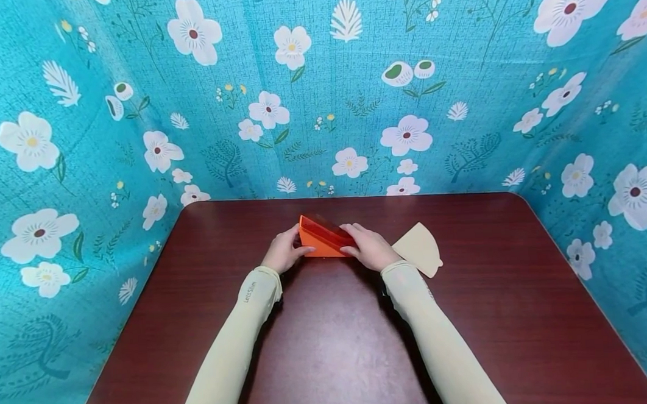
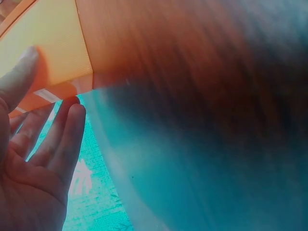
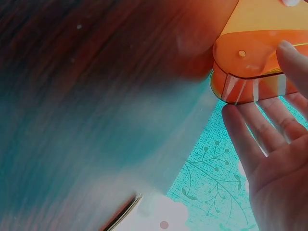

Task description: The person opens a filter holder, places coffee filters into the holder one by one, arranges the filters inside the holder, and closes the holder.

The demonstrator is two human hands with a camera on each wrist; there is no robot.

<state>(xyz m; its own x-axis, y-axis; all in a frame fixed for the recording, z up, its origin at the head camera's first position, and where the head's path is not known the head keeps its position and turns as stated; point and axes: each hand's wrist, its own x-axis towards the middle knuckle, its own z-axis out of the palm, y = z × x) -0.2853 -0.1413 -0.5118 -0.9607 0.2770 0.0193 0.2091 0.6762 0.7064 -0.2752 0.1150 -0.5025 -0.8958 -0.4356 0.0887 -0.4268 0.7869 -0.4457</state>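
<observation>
Both hands hold an orange, partly see-through plastic case (image 1: pixel 319 244) tilted over the far middle of the table. My left hand (image 1: pixel 283 250) grips its left end, thumb on the flat front face and fingers behind. My right hand (image 1: pixel 371 246) has the right end, with the thumb over the front and the fingers along the back. In the right wrist view, the case (image 3: pixel 255 50) shows a rounded end and a small pale round spot. From the left wrist, the orange face of the case (image 2: pixel 57 29) appears under my thumb. What the case contains cannot be told.
A cream fan-shaped flat piece (image 1: pixel 420 249) with a small tab lies just right of my right hand. Everything rests on a dark red-brown, glossy table (image 1: pixel 331 348). A turquoise flowered cloth (image 1: pixel 318 104) hangs around its back and sides.
</observation>
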